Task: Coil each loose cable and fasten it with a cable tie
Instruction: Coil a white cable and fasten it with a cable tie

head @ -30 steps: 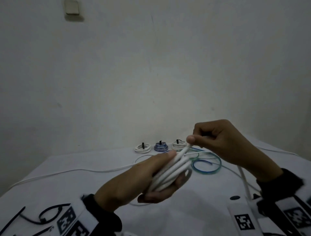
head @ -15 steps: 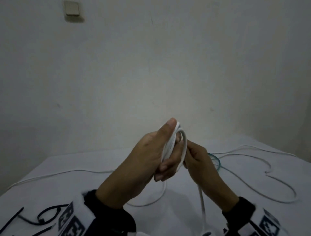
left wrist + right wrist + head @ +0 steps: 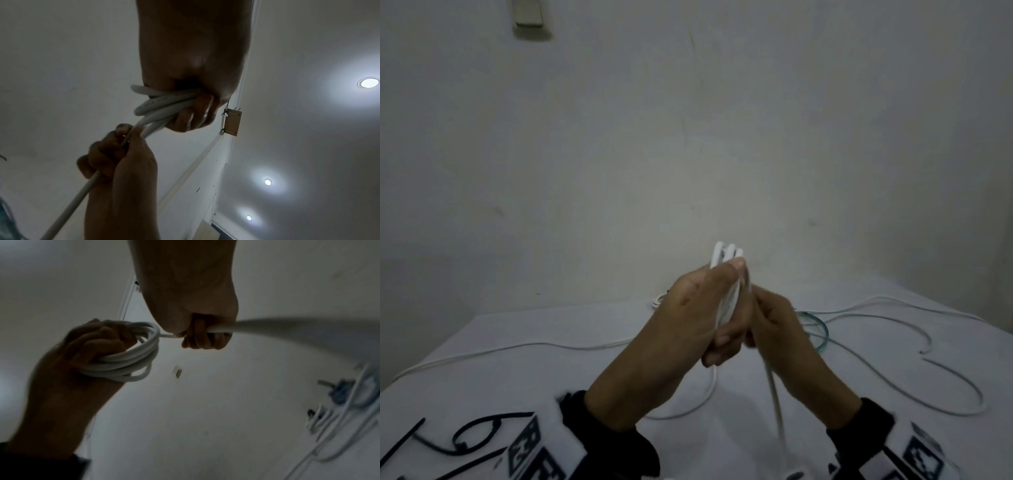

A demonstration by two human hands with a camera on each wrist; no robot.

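The left hand (image 3: 698, 308) clamps the white cable coil (image 3: 131, 356) upright above the desk (image 3: 551, 370), keeping the loops stacked. The right hand (image 3: 774, 325), just right, grips the loose strand (image 3: 78, 198), likely to feed another loop.

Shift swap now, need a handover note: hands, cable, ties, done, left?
Left hand: grips the white cable coil, several loops, held above the table.
Right hand: fingers curled round the free run of the same cable, right beside the coil.
Loose tail trails over the table on the right.
Black cable ties lie at the near left.
Blue cable sits behind the hands.
Left: wind in the tail, tie the coil.
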